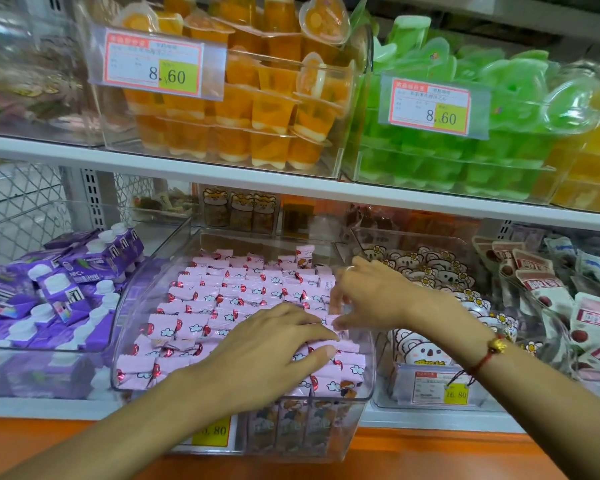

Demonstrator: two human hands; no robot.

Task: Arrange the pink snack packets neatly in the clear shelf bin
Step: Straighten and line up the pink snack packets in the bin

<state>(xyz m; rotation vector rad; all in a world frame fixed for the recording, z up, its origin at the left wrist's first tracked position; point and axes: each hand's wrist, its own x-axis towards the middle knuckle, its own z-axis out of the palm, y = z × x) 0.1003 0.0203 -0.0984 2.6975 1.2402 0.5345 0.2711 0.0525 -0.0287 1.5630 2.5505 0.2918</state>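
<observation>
Pink snack packets (pixel 222 303) filling clear bin (pixel 368 382), left hand (pixel 274 344) flat on them — right hand (pixel 364 299) pinching one packet.

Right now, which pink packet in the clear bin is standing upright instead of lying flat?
The pink packet at the back right of the clear bin: it stands on end, while the other packets lie flat in rows.

bin (pixel 125 306) open above, shelf (pixel 291 188) overhead

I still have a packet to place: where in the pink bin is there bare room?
Little bare room. The pink packets fill the clear bin wall to wall. The only opening is the back strip, between the last row and the rear wall, beside the upright packet. The right side is crowded by both hands.
</observation>
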